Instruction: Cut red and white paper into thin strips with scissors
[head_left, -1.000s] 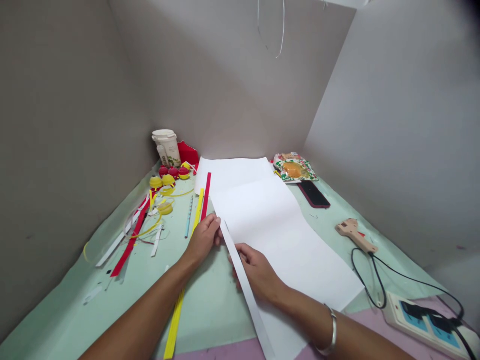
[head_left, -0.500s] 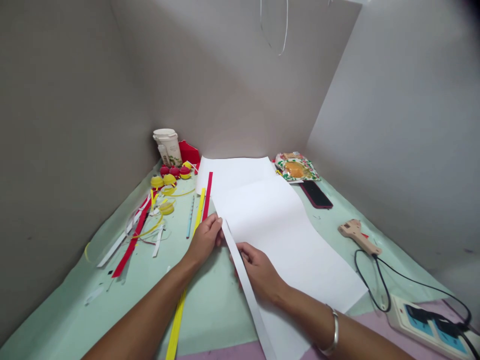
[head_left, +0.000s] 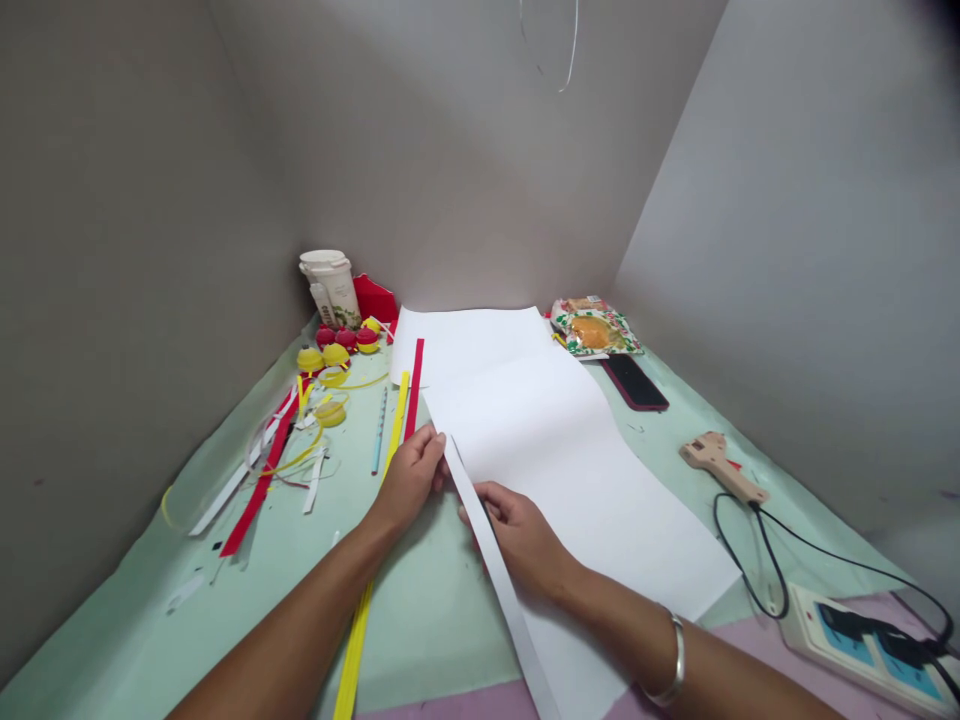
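Observation:
A large white paper sheet (head_left: 600, 500) lies across the table, with a narrow paper strip (head_left: 499, 575) parting from its left edge and running toward me. My left hand (head_left: 414, 468) pinches the paper at the upper end of this strip. Beside the strip, my right hand (head_left: 517, 535) is closed around scissors (head_left: 485, 508), mostly hidden by the fingers and paper; only a dark sliver and a bit of red show. Under my left forearm passes a yellow strip (head_left: 351, 655). A red strip (head_left: 415, 390) lies just beyond my left hand.
At left are a pencil (head_left: 379, 430), red and yellow round pieces (head_left: 337, 355), loose strips (head_left: 259, 495) and a white cup (head_left: 330, 290). Rightward lie a phone (head_left: 636, 384), food packets (head_left: 596, 330), a glue gun (head_left: 724, 467) with its cord, and a power strip (head_left: 862, 645).
The view has shifted slightly. Both hands keep nearly the same places on the paper and strip; any movement of the scissors is too small to make out.

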